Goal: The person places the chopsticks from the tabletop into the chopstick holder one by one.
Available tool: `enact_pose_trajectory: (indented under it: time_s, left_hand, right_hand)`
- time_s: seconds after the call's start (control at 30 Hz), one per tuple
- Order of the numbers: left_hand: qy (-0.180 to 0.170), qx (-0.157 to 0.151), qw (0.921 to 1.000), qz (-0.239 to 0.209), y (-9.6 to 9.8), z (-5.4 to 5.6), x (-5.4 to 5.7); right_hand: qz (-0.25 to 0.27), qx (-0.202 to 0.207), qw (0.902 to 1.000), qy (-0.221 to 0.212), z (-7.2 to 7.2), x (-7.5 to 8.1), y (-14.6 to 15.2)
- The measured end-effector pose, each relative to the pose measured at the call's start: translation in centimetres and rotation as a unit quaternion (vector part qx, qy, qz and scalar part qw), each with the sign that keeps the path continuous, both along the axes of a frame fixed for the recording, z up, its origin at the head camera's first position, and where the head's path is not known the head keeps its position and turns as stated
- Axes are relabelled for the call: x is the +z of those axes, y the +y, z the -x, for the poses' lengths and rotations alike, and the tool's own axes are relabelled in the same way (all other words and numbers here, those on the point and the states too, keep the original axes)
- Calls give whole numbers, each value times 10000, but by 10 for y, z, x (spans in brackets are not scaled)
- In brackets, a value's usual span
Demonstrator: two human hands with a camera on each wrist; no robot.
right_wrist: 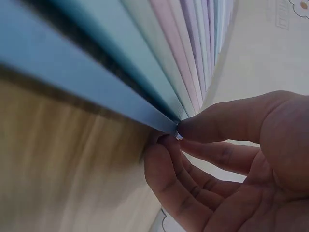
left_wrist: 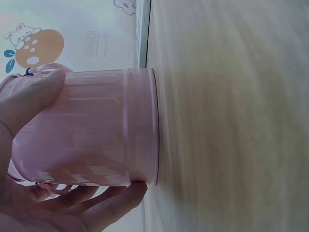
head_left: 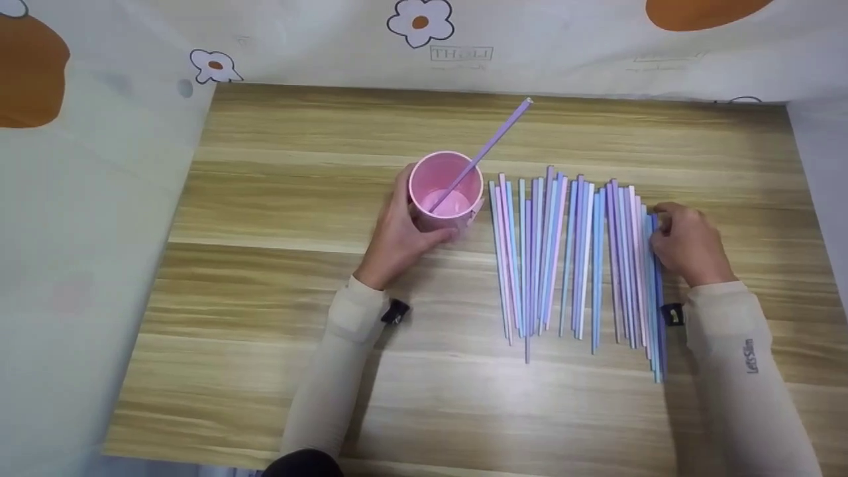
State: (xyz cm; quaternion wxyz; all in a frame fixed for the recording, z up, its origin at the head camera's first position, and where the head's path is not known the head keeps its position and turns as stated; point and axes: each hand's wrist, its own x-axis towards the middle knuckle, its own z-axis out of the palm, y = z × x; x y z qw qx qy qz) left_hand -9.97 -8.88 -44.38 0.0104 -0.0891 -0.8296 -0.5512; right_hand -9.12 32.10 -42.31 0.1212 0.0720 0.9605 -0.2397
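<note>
My left hand [head_left: 399, 232] grips a pink cup [left_wrist: 87, 125] that stands upright on the table, thumb on one side and fingers around the other. One long purple stick [head_left: 493, 147] leans inside the cup, its upper end rising past the rim to the right. To the right of the cup lies a loose row of several thin pastel sticks [head_left: 578, 258] in blue, purple, pink and white. At the row's right end, my right hand [head_left: 692, 244] pinches the far end of the outermost blue stick [right_wrist: 111, 94] between thumb and fingers; that stick lies low along the wood.
The wooden table [head_left: 278, 318] extends around the cup and sticks. A pale sheet with flower prints [head_left: 421, 23] rises behind its back edge and along the sides. Small black clips [head_left: 395, 311] sit at both sleeve cuffs.
</note>
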Motion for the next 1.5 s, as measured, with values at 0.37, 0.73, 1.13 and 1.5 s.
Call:
enact_pose_trajectory:
  time_s: [0.37,0.73,1.13,1.5]
  left_hand:
    - [65,-13,10000,14,1,1,0]
    - [79,-28,10000,-11,0,1,0]
    - [47,-4,10000,61,-1,1,0]
    - [73,-58,9999,-66,0,0,0]
  right_hand:
    - [-349,535,9976,251,3,1,-1]
    - [-263,493,9978,345,4,0,0]
    - [380,-326,9882,1447,1,47,3]
    - [1863,-1597,8867,3920,9,96,-44]
